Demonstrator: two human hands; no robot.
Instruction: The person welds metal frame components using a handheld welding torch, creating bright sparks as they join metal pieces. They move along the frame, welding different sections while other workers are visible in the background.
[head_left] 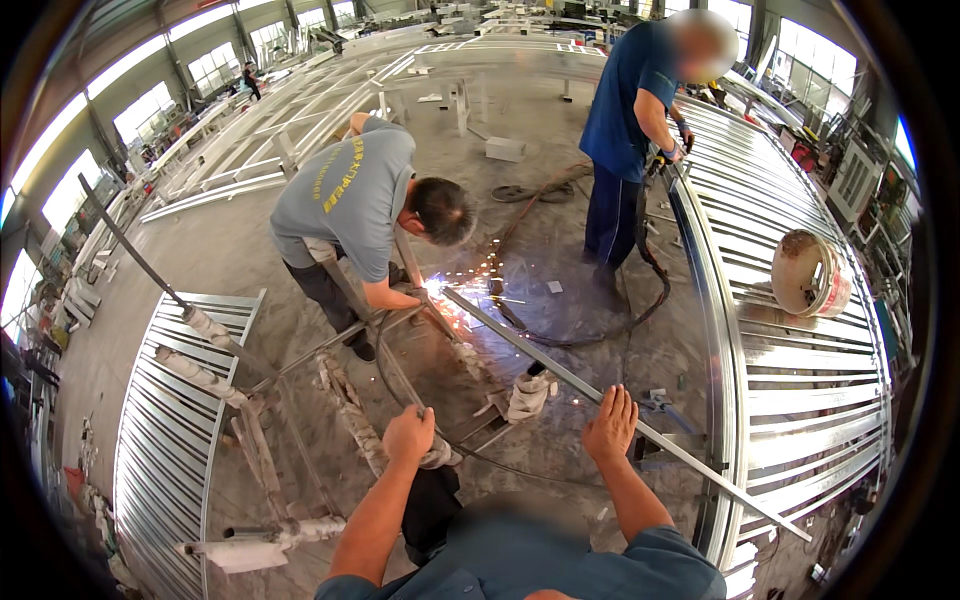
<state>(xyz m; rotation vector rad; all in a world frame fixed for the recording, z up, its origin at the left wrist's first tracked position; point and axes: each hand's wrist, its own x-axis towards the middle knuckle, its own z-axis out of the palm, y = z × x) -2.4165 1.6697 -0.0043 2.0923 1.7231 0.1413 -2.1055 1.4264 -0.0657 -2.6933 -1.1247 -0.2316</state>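
A long slim metal bar [690, 450] runs from the welding sparks [435, 290] down to the lower right. My right hand [611, 428] lies against this bar, its fingers stretched out along and past its edge. My left hand [409, 434] is closed in a fist beside a wrapped tube of the metal stand [345, 405]; what it holds, if anything, is hidden. A dark cable [500, 465] loops close to that fist. A bent-over co-worker [350, 190] in a grey shirt has a hand by the bright sparks at the bar's far end.
Another co-worker [625, 110] in blue stands at a slatted metal panel [790, 345] on the right, holding a tool. A stained bucket [812, 272] rests on that panel. A second slatted panel [165, 420] lies at left. Dark hoses [570, 343] trail over the floor.
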